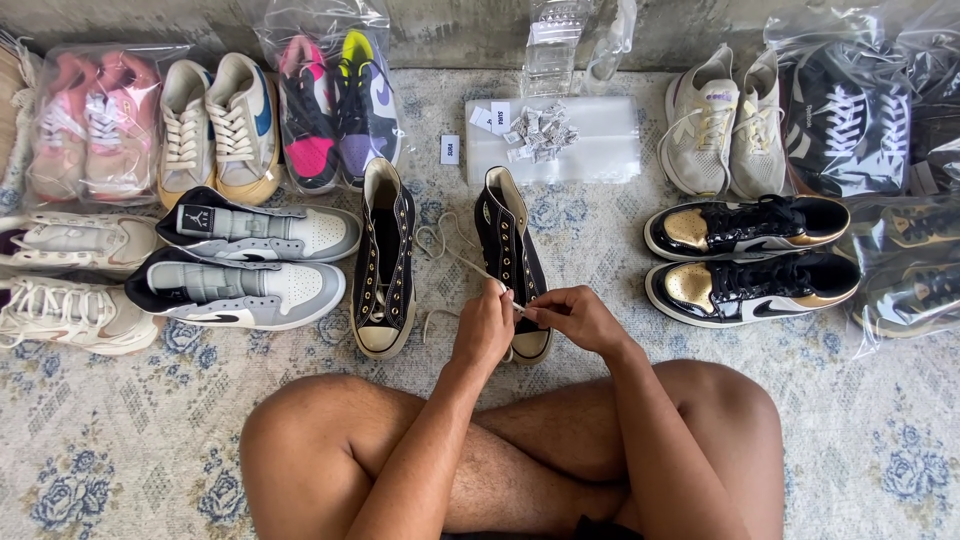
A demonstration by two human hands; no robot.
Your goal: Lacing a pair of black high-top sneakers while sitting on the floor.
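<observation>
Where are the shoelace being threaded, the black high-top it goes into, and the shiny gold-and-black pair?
Shoelace (pixel 470 262): head view, the cream strand running up from the fingers.
Black high-top (pixel 508 240): head view, its eyelet row.
Gold-and-black pair (pixel 690 228): head view, the gold toe of the farther shoe.

Floor: covered by a pale carpet (pixel 120 430) with a faded grey lattice pattern and blue rose motifs, most distinct at the lower left and lower right corners. The surface appears flat and unwrinkled.

Wall: a rough grey concrete wall (pixel 450 25) runs along the top edge and meets the carpet directly. Its finish is uneven and mottled.

Light: bright, even daylight falls across the whole area. Shadows are soft and short. Glare shows on the clear plastic bags (pixel 900 270) at the right side. The light source itself is out of view.

Furniture, windows: 0 visible in this view.
</observation>
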